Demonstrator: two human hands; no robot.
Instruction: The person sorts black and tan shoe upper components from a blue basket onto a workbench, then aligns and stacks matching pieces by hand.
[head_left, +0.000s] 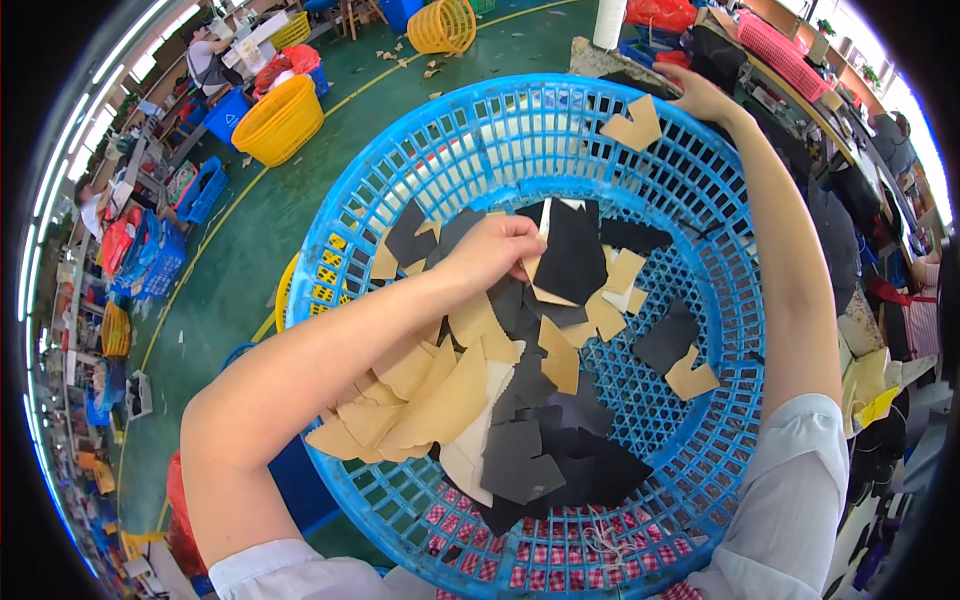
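Note:
My left hand (pixel 492 256) is over the middle of a large blue plastic basket (pixel 375 195), its thumb and fingers pinching the edge of a black cut piece (pixel 572 250) with a pale edge and tan backing. Up at the basket's far right rim is my right hand (pixel 700 97), fingers apart, near the edge of a grey board (pixel 610 62). Just inside that rim lies a notched tan piece (pixel 633 125). Heaped in the basket are curved tan pieces (pixel 440 400) and dark grey pieces (pixel 520 462), overlapping one another.
A yellow basket (pixel 280 122) stands on the green floor at the far left, and another yellow basket (pixel 441 27) lies tipped beyond. Workbenches with piled materials run along the right, with a pink basket (pixel 782 55) on top. Another person (pixel 208 55) sits at the far left.

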